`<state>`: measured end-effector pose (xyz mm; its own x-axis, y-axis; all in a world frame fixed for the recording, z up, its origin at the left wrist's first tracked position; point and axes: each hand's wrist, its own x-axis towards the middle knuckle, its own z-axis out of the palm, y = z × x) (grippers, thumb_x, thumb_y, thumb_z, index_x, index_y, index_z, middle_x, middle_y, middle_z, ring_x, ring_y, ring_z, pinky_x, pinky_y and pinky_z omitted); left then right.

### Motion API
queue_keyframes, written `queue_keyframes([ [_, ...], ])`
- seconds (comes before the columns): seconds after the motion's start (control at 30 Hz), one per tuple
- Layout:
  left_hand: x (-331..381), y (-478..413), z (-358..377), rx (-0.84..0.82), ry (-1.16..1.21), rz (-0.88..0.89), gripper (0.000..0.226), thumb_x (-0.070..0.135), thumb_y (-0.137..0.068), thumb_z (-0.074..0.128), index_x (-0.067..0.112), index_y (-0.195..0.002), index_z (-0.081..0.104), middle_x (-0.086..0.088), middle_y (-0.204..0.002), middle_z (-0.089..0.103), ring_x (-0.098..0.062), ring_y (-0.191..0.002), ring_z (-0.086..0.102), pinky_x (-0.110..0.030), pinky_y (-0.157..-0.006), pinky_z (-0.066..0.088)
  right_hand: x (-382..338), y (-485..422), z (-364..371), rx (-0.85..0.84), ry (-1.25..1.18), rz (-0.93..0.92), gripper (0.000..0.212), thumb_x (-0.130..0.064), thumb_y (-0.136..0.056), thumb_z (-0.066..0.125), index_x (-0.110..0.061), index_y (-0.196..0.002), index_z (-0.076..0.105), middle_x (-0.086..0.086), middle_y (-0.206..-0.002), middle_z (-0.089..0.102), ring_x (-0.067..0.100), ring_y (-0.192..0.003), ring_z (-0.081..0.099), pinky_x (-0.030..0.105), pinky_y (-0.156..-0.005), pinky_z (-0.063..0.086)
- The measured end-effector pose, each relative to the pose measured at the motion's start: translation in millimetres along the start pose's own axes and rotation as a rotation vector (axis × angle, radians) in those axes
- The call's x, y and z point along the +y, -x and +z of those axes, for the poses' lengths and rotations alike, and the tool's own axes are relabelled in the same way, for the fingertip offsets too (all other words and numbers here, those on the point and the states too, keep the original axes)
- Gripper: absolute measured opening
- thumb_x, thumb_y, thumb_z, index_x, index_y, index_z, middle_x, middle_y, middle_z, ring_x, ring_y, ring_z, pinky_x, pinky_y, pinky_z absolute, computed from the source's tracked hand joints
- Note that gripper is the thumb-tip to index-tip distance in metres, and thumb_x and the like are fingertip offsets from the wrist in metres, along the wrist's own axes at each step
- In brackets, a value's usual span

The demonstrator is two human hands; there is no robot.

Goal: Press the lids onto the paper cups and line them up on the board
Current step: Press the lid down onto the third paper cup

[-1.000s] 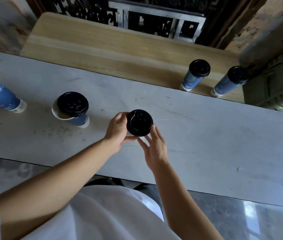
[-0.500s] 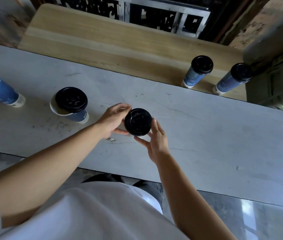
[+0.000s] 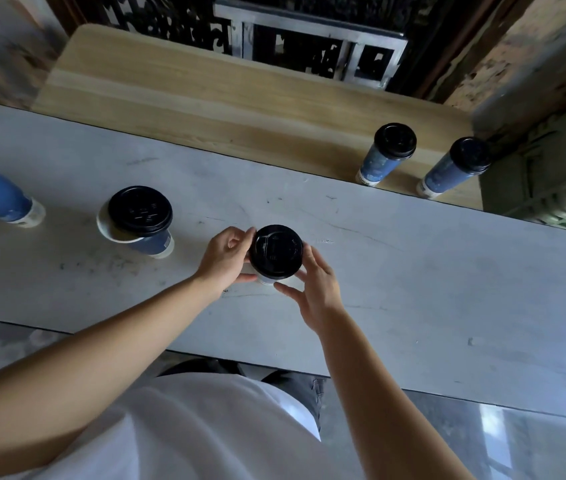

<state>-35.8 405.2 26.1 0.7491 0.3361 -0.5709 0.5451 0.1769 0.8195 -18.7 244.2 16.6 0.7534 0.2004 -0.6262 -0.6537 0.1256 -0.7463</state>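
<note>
On the grey counter [image 3: 413,289], mid-frame, our left hand [image 3: 226,258] grips the lidded paper cup [image 3: 276,252]; our right hand [image 3: 316,289] touches it, fingers straight.

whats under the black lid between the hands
A paper cup: only a pale sliver of it shows below the near edge of the black lid. The lid and the left hand gripping the cup cover the rest, so its inside cannot be seen.

counter: scuffed grey stone counter [image 3: 447,289] | behind: dark ornate metal grille [image 3: 309,39] | right: peeling wall [image 3: 524,46] | below: glossy floor [image 3: 496,431] reflecting daylight
</note>
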Motion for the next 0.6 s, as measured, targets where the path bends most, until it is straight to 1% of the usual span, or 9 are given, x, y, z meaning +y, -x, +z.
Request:
queue_keyframes([
  [0.07,0,-2,-4,-0.053,-0.042,0.059,0.019,0.033,-0.101,0.054,0.015,-0.097,0.059,-0.011,-0.112,0.062,-0.02,-0.105,0.062,-0.049,-0.073,0.063,1,-2,1,-0.001,0.025,-0.015,0.033,-0.039,-0.107,0.043,-0.025,-0.123,0.068,0.0,-0.123,0.07,0.022,-0.126,0.06,0.05,-0.088,0.06],
  [0.13,-2,-4,-6,-0.107,-0.033,0.087,0.015,0.032,-0.102,0.052,0.023,-0.107,0.063,-0.002,-0.121,0.063,-0.016,-0.113,0.06,-0.052,-0.075,0.062,6,-2,3,0.028,0.02,-0.036,0.033,-0.039,-0.107,0.043,-0.027,-0.122,0.069,0.002,-0.125,0.069,0.022,-0.126,0.06,0.051,-0.084,0.061],
  [0.17,-2,-4,-6,-0.128,-0.01,0.083,0.015,0.032,-0.102,0.052,0.029,-0.11,0.065,0.003,-0.123,0.065,-0.014,-0.116,0.059,-0.054,-0.075,0.062,9,-1,4,0.038,0.002,-0.041,0.032,-0.04,-0.107,0.043,-0.028,-0.122,0.069,0.002,-0.125,0.069,0.022,-0.126,0.059,0.052,-0.085,0.061],
  [0.23,1,-4,-5,-0.151,0.017,0.07,0.018,0.031,-0.103,0.052,0.037,-0.109,0.067,0.008,-0.124,0.066,-0.013,-0.12,0.059,-0.057,-0.074,0.061,9,2,7,0.027,-0.055,-0.02,0.031,-0.04,-0.107,0.045,-0.027,-0.121,0.069,0.001,-0.126,0.068,0.021,-0.127,0.059,0.055,-0.089,0.059],
  [0.27,3,-3,-5,-0.161,0.006,0.069,0.021,0.03,-0.104,0.049,0.039,-0.108,0.068,0.009,-0.124,0.065,-0.013,-0.121,0.059,-0.056,-0.074,0.061,8,3,8,0.019,-0.089,-0.008,0.031,-0.04,-0.106,0.047,-0.026,-0.121,0.07,0.0,-0.127,0.068,0.02,-0.128,0.059,0.056,-0.092,0.057],
  [0.37,3,-1,0,-0.171,0.018,0.05,0.027,0.03,-0.106,0.043,0.033,-0.11,0.069,0.007,-0.123,0.065,-0.014,-0.121,0.058,-0.053,-0.074,0.062,8,8,6,-0.018,-0.15,0.008,0.031,-0.041,-0.104,0.05,-0.028,-0.127,0.067,-0.003,-0.131,0.067,0.017,-0.13,0.058,0.053,-0.1,0.053],
  [0.43,-2,2,3,-0.146,0.101,0.015,0.028,0.03,-0.106,0.042,0.03,-0.112,0.069,0.007,-0.123,0.065,-0.013,-0.123,0.057,-0.052,-0.076,0.062,10,10,4,-0.04,-0.191,0.028,0.032,-0.037,-0.103,0.052,-0.028,-0.132,0.065,-0.003,-0.134,0.066,0.018,-0.132,0.056,0.051,-0.107,0.049],
  [0.5,-11,5,4,-0.17,0.204,0.008,0.03,0.03,-0.106,0.04,0.032,-0.123,0.065,0.008,-0.132,0.061,-0.013,-0.129,0.053,-0.054,-0.08,0.061,12,14,1,-0.07,-0.19,0.025,0.034,-0.03,-0.1,0.055,-0.029,-0.133,0.063,-0.002,-0.135,0.066,0.019,-0.134,0.054,0.048,-0.111,0.046],
  [0.6,-23,12,1,-0.303,0.328,0.024,0.039,0.03,-0.104,0.047,0.039,-0.142,0.051,0.013,-0.148,0.05,-0.011,-0.135,0.048,-0.055,-0.091,0.057,5,19,-5,-0.123,-0.056,-0.005,0.037,-0.021,-0.101,0.055,-0.031,-0.136,0.06,-0.002,-0.134,0.066,0.022,-0.136,0.053,0.046,-0.11,0.045],
])
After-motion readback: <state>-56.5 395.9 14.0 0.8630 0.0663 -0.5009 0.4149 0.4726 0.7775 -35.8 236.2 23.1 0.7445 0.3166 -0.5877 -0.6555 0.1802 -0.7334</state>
